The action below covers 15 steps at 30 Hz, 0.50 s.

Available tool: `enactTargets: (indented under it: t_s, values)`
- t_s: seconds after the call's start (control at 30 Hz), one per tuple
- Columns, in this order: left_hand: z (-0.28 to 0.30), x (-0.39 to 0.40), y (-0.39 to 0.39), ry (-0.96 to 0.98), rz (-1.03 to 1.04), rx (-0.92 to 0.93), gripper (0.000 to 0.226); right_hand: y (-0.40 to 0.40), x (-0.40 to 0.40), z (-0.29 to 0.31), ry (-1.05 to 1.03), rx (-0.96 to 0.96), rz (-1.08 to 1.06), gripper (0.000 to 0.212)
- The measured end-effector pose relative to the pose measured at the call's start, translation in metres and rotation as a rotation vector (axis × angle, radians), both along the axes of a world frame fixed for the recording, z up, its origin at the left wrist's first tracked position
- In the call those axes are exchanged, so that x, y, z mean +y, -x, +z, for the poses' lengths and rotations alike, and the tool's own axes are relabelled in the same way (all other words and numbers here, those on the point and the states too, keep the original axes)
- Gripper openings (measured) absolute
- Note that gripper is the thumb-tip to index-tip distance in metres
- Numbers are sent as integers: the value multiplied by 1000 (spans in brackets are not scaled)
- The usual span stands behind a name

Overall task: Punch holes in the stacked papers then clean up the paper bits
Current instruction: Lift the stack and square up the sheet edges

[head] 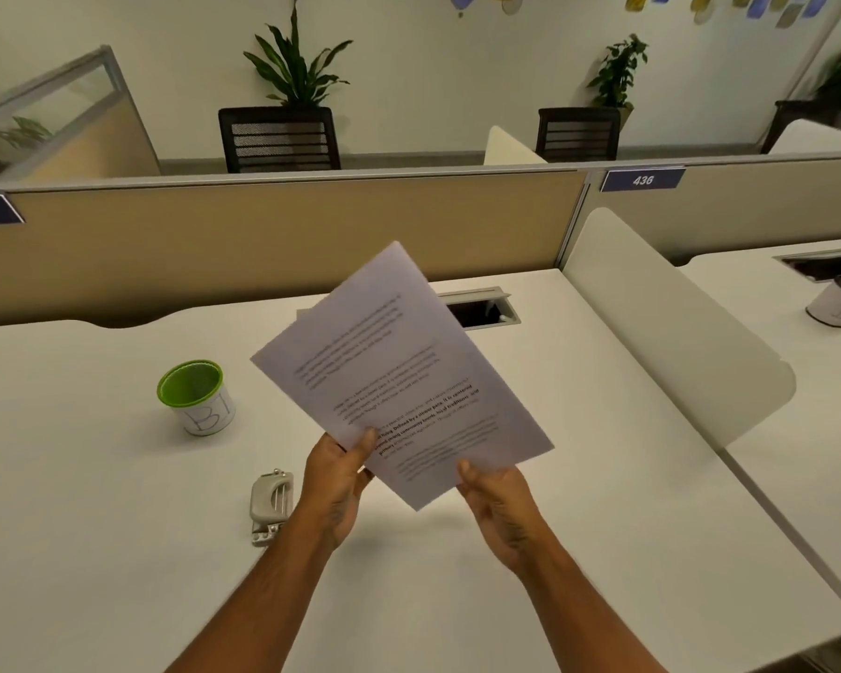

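Note:
A stack of printed papers (399, 371) is held up above the white desk (93, 502), tilted with its top leaning left and away. My left hand (338, 483) grips its lower left edge, thumb on the printed face. My right hand (496, 497) grips the bottom edge, thumb on top. A grey metal hole punch (270, 505) lies on the desk just left of my left wrist, apart from the papers. No paper bits are visible.
A small green-lined cup (196, 396) marked "BI" stands on the desk to the left. A cable slot (479, 310) opens at the desk's back. A tan partition (263, 235) runs behind; a white divider (676, 342) bounds the right side.

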<state>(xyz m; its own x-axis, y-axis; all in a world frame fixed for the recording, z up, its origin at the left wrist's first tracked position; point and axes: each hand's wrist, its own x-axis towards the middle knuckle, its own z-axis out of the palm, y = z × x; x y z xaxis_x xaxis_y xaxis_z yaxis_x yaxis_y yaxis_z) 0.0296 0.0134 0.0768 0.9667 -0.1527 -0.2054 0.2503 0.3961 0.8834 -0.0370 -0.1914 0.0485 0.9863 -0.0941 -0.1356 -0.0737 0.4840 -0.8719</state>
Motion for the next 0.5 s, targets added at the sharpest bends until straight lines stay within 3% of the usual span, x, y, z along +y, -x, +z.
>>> enactTargets:
  t_s: [0.17,0.23,0.3,0.4,0.5]
  values:
    - [-8,25,-8,87,44,-5,56,-5,-22,18,244,25,-124,27]
    - [-6,43,-16,88,152,17,47,-3,-39,22,370,34,-152,25]
    - [-3,61,-23,-14,192,23,35,-3,-54,23,489,71,-187,22]
    - [-2,72,-29,-282,66,-59,26,-4,-64,31,629,106,-179,38]
    - [-1,69,-31,-486,-28,-146,21,-8,-65,39,727,64,-151,39]
